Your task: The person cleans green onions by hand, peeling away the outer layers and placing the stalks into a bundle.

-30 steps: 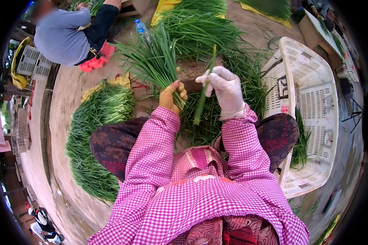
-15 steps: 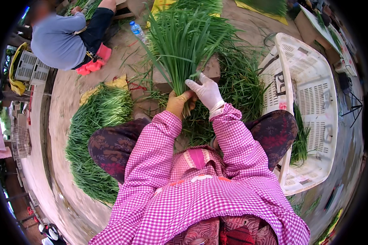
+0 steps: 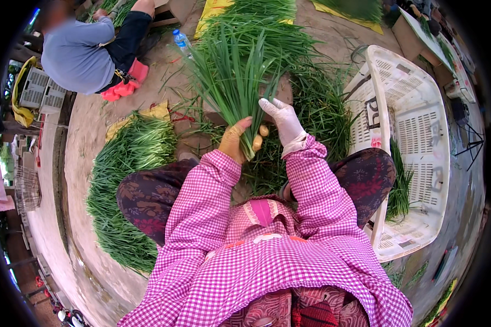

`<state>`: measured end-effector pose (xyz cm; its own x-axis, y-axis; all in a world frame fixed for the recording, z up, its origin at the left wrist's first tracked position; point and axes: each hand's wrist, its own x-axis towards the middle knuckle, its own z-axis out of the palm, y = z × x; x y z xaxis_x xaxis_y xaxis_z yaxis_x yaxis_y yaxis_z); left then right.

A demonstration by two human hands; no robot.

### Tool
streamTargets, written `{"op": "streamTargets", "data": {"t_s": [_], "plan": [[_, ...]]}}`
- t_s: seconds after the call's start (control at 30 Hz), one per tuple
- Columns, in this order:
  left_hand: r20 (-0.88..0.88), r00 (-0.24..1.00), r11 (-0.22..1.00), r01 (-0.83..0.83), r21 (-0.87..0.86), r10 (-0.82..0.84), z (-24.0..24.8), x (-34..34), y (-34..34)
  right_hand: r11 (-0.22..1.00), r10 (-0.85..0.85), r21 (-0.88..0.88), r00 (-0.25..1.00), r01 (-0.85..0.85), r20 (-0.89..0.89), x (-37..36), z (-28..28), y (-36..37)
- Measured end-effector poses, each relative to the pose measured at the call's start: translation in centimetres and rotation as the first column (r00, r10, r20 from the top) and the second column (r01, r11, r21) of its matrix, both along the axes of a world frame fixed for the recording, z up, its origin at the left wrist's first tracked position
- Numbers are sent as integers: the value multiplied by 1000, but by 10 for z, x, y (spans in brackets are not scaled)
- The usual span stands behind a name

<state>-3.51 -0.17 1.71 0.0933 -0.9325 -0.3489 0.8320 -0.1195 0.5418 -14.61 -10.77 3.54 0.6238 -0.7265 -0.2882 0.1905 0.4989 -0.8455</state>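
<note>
My left hand (image 3: 235,140), in a yellowish glove, is wrapped round the lower end of a bunch of garlic chives (image 3: 237,82). The pale stem ends stick out below its fingers, and the green blades fan upward and away from me. At the bunch's right side is my right hand (image 3: 285,121), in a white glove. Its fingers are stretched and a little apart, the tips at the outer blades; whether they touch is hard to tell. A larger heap of chives (image 3: 256,27) lies beyond the bunch, and another pile (image 3: 131,185) lies by my left knee.
At my right stands a white plastic crate (image 3: 420,131) with some chives inside. Loose green trimmings (image 3: 324,114) cover the ground before it. A water bottle (image 3: 181,40) stands near the far heap. Another person (image 3: 79,54) sits at the far left. A low block (image 3: 285,90) is behind the bunch.
My right hand has moved slightly right, away from the stems, and its fingers have loosened. The bunch has tilted a little left, with more of my left fingers showing.
</note>
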Motion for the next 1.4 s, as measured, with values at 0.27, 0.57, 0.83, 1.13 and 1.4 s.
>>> {"op": "streamTargets", "data": {"t_s": [0.27,0.57,0.83,1.13,1.4], "plan": [[177,962,966,-229,117,207,-7,4,-3,877,-257,-400,963,266,77,-10,13,-16],[272,959,986,-117,120,80,-16,-8,-5,766,-239,-635,873,-99,-425,4,-7,-1],[270,961,975,-108,195,52,-5,-13,-2,826,-345,-551,878,116,-333,-2,6,-6],[440,898,975,-95,203,-4,-10,-17,-2,841,-294,-539,881,53,-371,-1,-12,-10],[368,929,967,-131,218,43,-5,-18,-3,865,-329,-471,904,172,-274,-2,-5,-6]]}}
